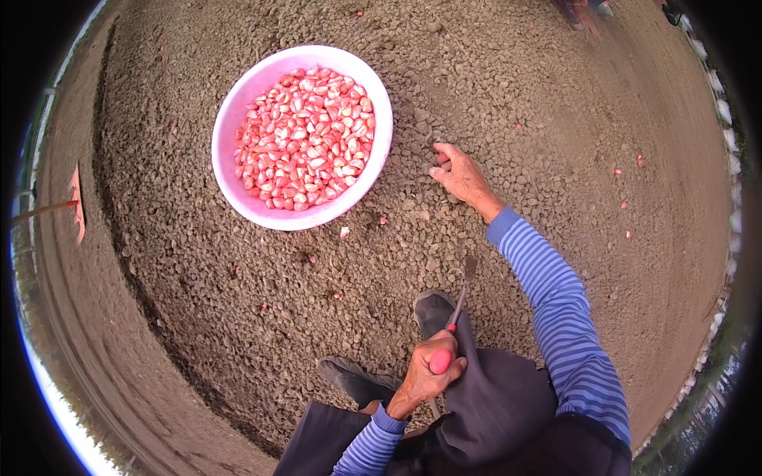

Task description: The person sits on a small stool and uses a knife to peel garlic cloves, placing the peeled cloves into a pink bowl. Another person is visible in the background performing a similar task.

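Note:
A round pink basin (384,125) stands on lumpy soil, holding a heap of reddish-pink garlic cloves (309,140). My right hand (464,175) is over the soil to the right of the basin, with a reddish clove (442,157) at its bent fingers. Low in the view, my left hand (431,369) is closed round the red handle (440,360) of a small hand tool, whose thin metal shank leads to a narrow flat blade (470,268) near my shoe. Scattered cloves, such as one below the basin (344,232), lie on the soil.
My shoes (434,312) rest on the soil below the basin. At the far left, a tool with a wide red head (77,203) and long handle lies past the edge of the clod-covered bed. Part of another person (577,13) shows at the top right. White objects line the right edge.

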`<state>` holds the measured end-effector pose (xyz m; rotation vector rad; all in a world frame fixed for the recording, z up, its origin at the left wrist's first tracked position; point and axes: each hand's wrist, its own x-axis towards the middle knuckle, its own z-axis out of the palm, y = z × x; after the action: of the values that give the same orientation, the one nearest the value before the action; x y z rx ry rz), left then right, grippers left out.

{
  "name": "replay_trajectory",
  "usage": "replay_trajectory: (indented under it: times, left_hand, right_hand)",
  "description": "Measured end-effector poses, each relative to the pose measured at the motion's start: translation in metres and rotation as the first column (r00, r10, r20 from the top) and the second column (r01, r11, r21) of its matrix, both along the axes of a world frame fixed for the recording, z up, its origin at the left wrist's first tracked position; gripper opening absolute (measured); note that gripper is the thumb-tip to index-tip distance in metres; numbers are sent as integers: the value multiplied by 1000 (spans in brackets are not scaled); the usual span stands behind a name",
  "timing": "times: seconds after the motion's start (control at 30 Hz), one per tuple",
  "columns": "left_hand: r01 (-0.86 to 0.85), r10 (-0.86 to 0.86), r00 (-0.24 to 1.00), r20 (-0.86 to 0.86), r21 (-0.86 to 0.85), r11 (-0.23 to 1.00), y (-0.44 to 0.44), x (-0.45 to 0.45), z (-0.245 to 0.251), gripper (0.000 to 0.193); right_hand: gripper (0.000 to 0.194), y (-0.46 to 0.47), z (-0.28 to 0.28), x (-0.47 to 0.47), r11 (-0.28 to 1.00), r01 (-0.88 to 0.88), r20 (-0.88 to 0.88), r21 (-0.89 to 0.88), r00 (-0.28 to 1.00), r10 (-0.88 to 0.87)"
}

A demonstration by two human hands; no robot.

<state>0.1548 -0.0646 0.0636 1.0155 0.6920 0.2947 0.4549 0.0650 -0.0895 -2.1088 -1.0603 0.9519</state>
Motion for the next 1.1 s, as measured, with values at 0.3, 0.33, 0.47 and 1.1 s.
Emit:
replay_trajectory:
  times: [0.3,0.33,0.47,1.1]
  left_hand:
    - [-60,24,993,114,325,944,16,3,61,27]
    - [-75,14,989,147,420,904,17,8,57,25]
    - [-122,-10,976,217,586,801,26,37,12,21]
    - [300,31,883,-469,613,730,9,-82,-93,36]
  right_hand:
    - [32,-170,87,-49,971,228,-652,71,747,-128]
    - [37,-179,91,-60,977,206,-736,52,669,-102]
    - [53,-185,100,-108,967,238,-942,86,337,0]
    - [47,-4,-17,-39,963,238,-86,125,970,-228]
